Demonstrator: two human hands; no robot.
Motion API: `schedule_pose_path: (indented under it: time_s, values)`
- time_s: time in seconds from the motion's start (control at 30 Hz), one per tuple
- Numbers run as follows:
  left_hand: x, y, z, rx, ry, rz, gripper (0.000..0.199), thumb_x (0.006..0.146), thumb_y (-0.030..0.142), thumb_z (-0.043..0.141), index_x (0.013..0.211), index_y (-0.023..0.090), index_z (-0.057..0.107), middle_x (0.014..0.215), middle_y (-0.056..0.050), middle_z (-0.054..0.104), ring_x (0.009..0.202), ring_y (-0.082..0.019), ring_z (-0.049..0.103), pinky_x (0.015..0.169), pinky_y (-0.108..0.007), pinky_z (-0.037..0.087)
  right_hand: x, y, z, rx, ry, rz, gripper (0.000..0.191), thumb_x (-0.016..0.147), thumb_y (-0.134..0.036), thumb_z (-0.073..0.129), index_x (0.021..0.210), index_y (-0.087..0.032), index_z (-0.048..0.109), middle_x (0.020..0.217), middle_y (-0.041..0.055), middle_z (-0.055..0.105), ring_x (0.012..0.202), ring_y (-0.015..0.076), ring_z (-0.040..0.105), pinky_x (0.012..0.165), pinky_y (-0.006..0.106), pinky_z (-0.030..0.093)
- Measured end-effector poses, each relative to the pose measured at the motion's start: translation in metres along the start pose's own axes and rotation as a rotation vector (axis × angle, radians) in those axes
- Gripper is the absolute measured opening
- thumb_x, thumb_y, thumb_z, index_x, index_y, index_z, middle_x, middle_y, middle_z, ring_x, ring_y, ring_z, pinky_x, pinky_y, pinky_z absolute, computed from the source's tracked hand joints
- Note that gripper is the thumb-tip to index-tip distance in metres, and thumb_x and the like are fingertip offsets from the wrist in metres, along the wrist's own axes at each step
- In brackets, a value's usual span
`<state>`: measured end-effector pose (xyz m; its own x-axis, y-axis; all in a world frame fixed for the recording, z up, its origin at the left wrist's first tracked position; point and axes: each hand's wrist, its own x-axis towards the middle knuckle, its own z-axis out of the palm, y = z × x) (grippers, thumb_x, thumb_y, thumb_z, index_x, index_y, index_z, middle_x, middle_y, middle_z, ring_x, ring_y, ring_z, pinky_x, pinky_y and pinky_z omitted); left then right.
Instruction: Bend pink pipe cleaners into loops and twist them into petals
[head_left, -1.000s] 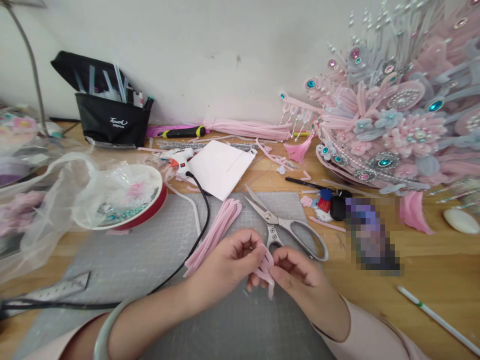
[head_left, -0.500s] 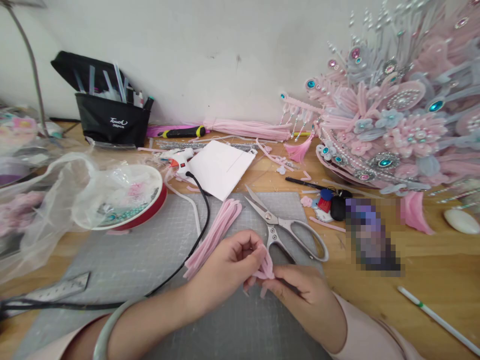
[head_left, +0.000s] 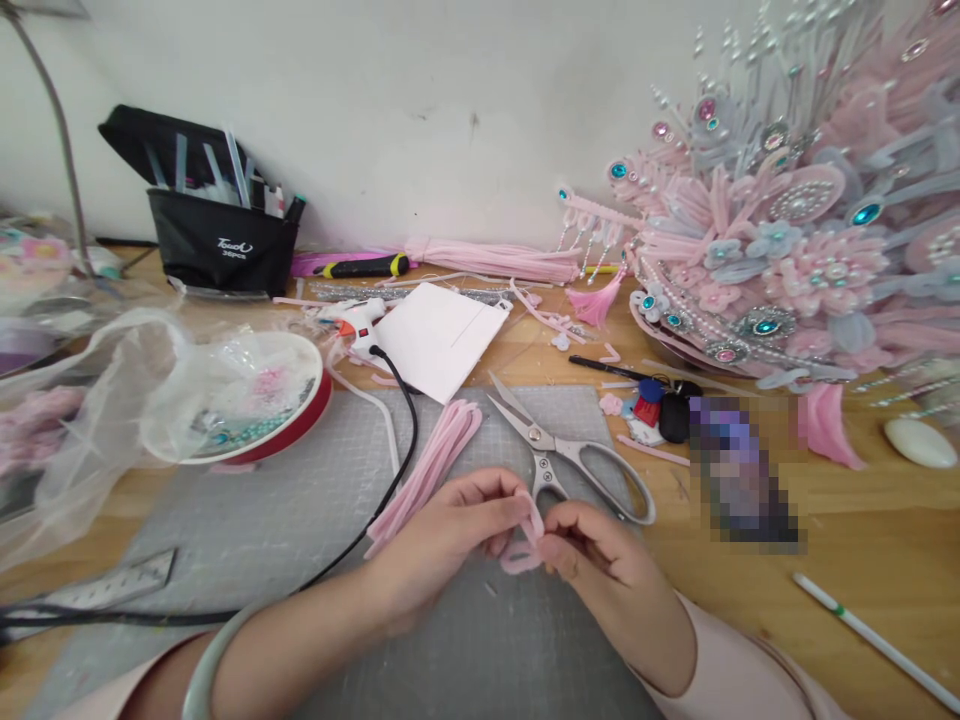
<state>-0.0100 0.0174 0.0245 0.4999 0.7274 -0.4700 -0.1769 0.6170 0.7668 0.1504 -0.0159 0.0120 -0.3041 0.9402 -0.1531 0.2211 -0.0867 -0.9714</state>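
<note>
A wooden worktop carries, at near centre, a grey cutting mat and, at far right, a tall pink ornament set with beads and gems. On the mat lie scissors, blades slightly apart, and, left of them, a bundle of fuzzy pink strips. The left hand and right hand face each other at the near side, both pinching a small pink strip, looped between them. To shape it well, the left pinch should probably stay firm while the right bends gradually — forcing may crease the strip — keeping the loop's curve even.
</note>
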Motion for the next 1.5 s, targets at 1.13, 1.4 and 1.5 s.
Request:
schedule_pose_path:
  time_s: [1.13,1.4,1.5]
  values:
    - [0.0,-0.015,0.003,-0.312,-0.152,-0.086,0.016,0.058,0.025,0.063,0.053,0.015,0.052,0.053,0.001,0.044,0.056,-0.012,0.037,0.057,-0.024,0.026,0.003,0.019,0.01,0.477,-0.117,0.145,0.031,0.062,-0.042,0.069,0.068,-0.012,0.07,0.052,-0.0018,0.051,0.045,0.0033,0.037,0.045,0.015,0.03]
    - [0.001,-0.009,0.005,-0.196,-0.069,-0.061,0.022,0.062,0.031,0.062,0.055,0.015,0.049,0.053,0.003,0.042,0.054,-0.01,0.037,0.055,-0.022,0.029,0.002,0.017,0.009,0.384,-0.093,0.194,0.04,0.06,-0.05,0.067,0.064,-0.01,0.067,0.048,-0.0029,0.046,0.043,0.0038,0.034,0.041,0.016,0.025]
    - [0.004,-0.006,0.0,0.104,-0.006,0.05,0.025,0.066,0.036,0.061,0.058,0.014,0.051,0.054,0.004,0.045,0.054,-0.009,0.037,0.053,-0.021,0.029,0.003,0.013,0.005,0.298,-0.036,0.172,0.038,0.067,-0.049,0.062,0.065,-0.011,0.065,0.05,-0.0026,0.047,0.046,0.0049,0.036,0.043,0.016,0.027]
